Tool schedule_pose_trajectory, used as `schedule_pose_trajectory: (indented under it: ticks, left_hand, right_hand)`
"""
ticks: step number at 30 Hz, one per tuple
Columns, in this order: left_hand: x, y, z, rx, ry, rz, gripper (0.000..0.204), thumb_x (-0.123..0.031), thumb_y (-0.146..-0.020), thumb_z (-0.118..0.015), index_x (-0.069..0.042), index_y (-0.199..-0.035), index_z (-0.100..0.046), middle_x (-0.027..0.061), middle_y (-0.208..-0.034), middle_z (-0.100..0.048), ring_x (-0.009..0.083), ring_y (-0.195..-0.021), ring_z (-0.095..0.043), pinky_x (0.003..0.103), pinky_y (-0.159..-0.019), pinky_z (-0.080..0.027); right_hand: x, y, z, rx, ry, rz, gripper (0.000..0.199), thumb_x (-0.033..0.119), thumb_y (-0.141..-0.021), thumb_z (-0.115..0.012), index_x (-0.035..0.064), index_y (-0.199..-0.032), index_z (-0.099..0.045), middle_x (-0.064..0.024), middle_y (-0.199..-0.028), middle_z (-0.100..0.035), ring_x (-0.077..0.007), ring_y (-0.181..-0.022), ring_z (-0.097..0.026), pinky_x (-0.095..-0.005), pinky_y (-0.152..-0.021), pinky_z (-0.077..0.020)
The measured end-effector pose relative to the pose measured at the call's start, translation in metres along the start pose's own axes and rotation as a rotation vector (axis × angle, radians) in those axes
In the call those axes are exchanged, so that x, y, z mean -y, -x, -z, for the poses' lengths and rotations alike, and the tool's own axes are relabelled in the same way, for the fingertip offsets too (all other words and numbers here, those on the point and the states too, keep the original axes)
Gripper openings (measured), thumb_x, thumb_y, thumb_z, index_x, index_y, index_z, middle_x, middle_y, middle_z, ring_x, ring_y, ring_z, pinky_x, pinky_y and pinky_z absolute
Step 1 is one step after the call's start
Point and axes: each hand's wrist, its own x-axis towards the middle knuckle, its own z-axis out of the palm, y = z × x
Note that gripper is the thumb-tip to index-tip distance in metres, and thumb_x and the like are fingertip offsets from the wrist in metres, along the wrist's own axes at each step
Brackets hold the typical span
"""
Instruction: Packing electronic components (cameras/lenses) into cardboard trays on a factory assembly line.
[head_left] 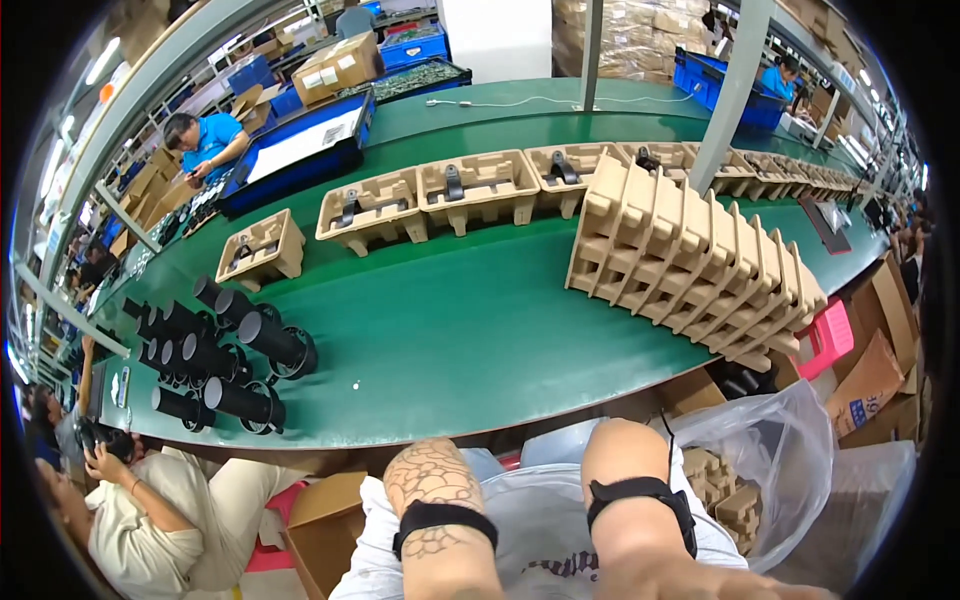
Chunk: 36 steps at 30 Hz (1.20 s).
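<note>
Both my forearms are raised, elbows toward the table edge, each with a black strap around it. My left hand is cut off below the lower edge; only its tattooed forearm shows. At the lower right, part of my right hand appears close up and blurred, its fingers hidden. Neither hand is seen touching anything on the table. Several black cylindrical tubes with ringed ends stand grouped at the table's left. A leaning stack of tan moulded pulp trays sits on the right.
Along the green table runs a row of pulp trays with black parts inside. A blue crate stands behind. A clear plastic bag with tan pieces lies right of me. One person sits at left, another works across the table.
</note>
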Motion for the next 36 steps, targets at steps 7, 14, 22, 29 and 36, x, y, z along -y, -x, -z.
schedule_pose_trajectory:
  ticks: [7, 14, 22, 29, 36]
  left_hand:
    - [-0.040, -0.039, 0.047, 0.535, 0.346, 0.084, 0.031, -0.013, -0.089, -0.054, -0.002, -0.118, -0.057, 0.0150, -0.113, -0.059, 0.0214, -0.104, -0.054, 0.032, -0.086, -0.043]
    - [0.035, -0.012, 0.178, -0.210, -1.189, 0.814, 0.034, -0.015, -0.084, -0.064, 0.004, -0.110, -0.055, 0.0115, -0.086, -0.061, 0.0227, -0.083, -0.061, 0.034, -0.079, -0.049]
    - [0.104, 0.030, 0.329, 0.020, -1.347, 1.342, 0.042, -0.040, -0.083, -0.064, 0.000, -0.098, -0.065, 0.0013, -0.086, -0.063, 0.0083, -0.078, -0.052, 0.026, -0.073, -0.041]
    - [0.072, 0.068, 0.296, -0.069, -1.438, 1.031, 0.035, -0.030, -0.088, -0.063, 0.002, -0.073, -0.063, -0.0026, -0.054, -0.047, 0.0044, -0.056, -0.037, 0.025, -0.049, -0.033]
    - [0.067, 0.066, 0.278, -0.004, -1.598, 0.961, 0.034, -0.024, -0.089, -0.060, 0.003, -0.068, -0.058, -0.0008, -0.054, -0.046, 0.0044, -0.058, -0.038, 0.025, -0.049, -0.034]
  right_hand:
    - [0.037, -0.039, 0.030, 0.747, -0.302, -0.635, 0.037, 0.021, -0.095, -0.041, -0.0066, -0.110, -0.060, -0.0197, -0.120, -0.056, -0.0313, -0.123, -0.045, -0.0456, -0.107, -0.0270]
    - [0.126, -0.062, 0.180, 0.181, 2.242, -0.750, 0.041, 0.031, -0.088, -0.052, -0.0008, -0.113, -0.060, -0.0185, -0.119, -0.057, -0.0302, -0.122, -0.046, -0.0407, -0.103, -0.0332]
    - [0.126, -0.048, 0.258, 0.839, 2.798, -0.505, 0.030, 0.031, -0.083, -0.060, 0.0059, -0.097, -0.069, -0.0157, -0.108, -0.064, -0.0358, -0.105, -0.058, -0.0414, -0.090, -0.0452]
    - [0.146, -0.063, 0.284, 0.942, 2.587, -0.392, 0.020, 0.012, -0.083, -0.054, 0.0072, -0.094, -0.070, -0.0135, -0.100, -0.067, -0.0287, -0.092, -0.063, -0.0356, -0.080, -0.0501]
    - [0.138, -0.069, 0.296, 0.869, 2.509, -0.482, 0.022, 0.011, -0.085, -0.053, 0.0075, -0.098, -0.070, -0.0121, -0.105, -0.066, -0.0268, -0.096, -0.063, -0.0328, -0.080, -0.0496]
